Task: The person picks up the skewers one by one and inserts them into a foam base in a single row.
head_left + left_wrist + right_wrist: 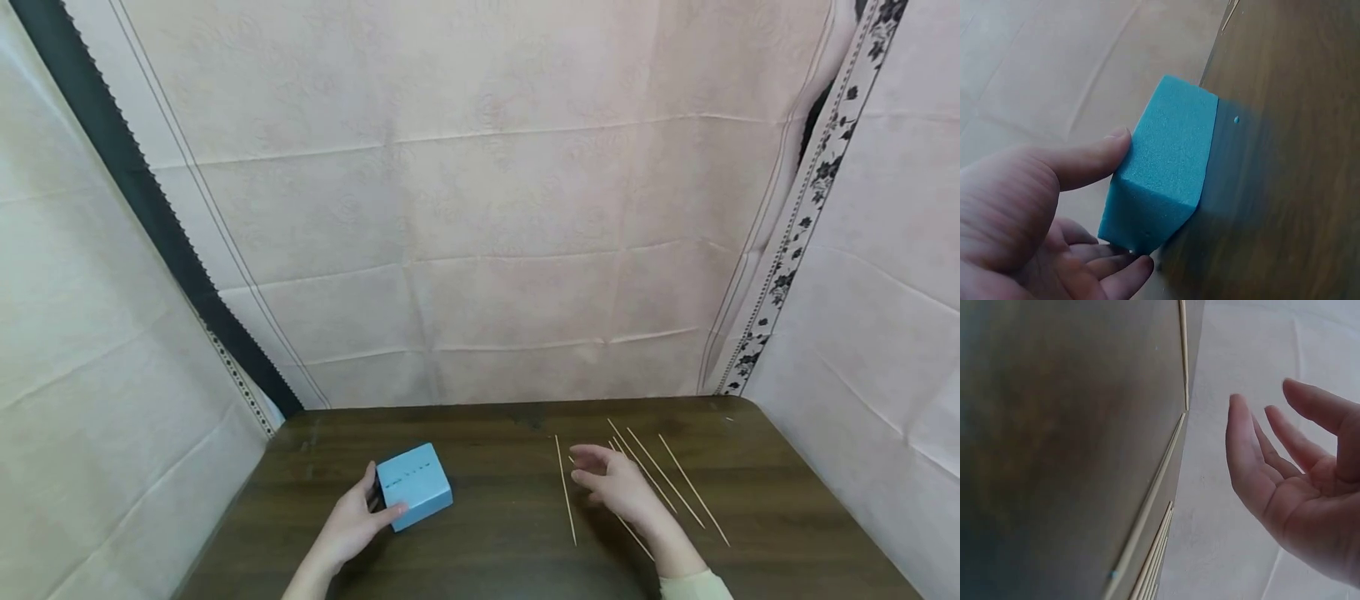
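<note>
A light-blue foam block point(420, 482) is held in my left hand point(347, 523), thumb along one side and fingers beneath. Small dark marks run in a row across its upper face. The left wrist view shows the block point(1169, 144) tilted over the table. Above several thin wooden sticks on the table hovers my right hand point(617, 485), its fingers loosely bent with nothing between them. One stick point(566, 490) lies left of that hand, and another stick point(694, 490) lies to its right. In the right wrist view, the fingers are apart from the stick point(1150, 494).
The dark wooden table point(495, 567) ends at a back edge against a pale cloth point(525, 250). More cloth hangs at the left and right sides. A tiny blue crumb point(1236, 119) lies on the tabletop near the block.
</note>
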